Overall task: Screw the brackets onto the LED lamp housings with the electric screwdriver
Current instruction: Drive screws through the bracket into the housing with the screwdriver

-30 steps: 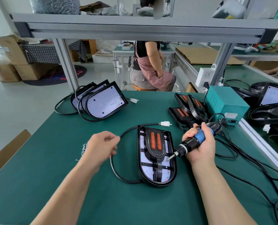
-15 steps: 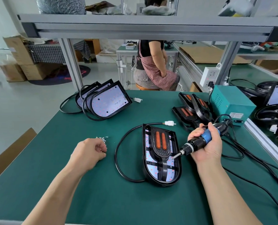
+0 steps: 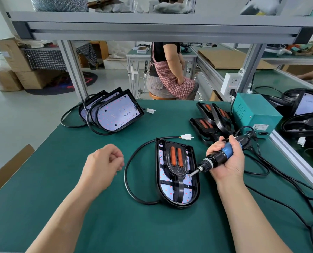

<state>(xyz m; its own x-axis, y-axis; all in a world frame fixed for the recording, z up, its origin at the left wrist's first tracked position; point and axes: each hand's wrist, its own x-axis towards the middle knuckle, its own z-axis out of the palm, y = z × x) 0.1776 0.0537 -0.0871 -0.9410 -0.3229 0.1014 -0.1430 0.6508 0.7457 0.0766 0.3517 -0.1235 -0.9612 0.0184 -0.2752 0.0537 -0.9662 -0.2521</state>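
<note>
Fingers of the right hand are wrapped round the blue grip of the electric screwdriver. Its bit is angled down to the right flank of the bracket, just below the 2 orange pads. That bracket is seated lengthwise in the LED lamp housing, which lies open side up at the middle of the green bench mat, between both hands. Whether a screw sits under the bit cannot be told.

The left hand is held just left of the housing's looped cable with its fingers curled in. Whether a screw is pinched there cannot be told. This unit is judged to be mid-fastening.

At least 2 bracketed housings are stacked at the right beside a teal power box and are likely finished. 3 bare housings leaning at the back left are judged not yet done.
</note>
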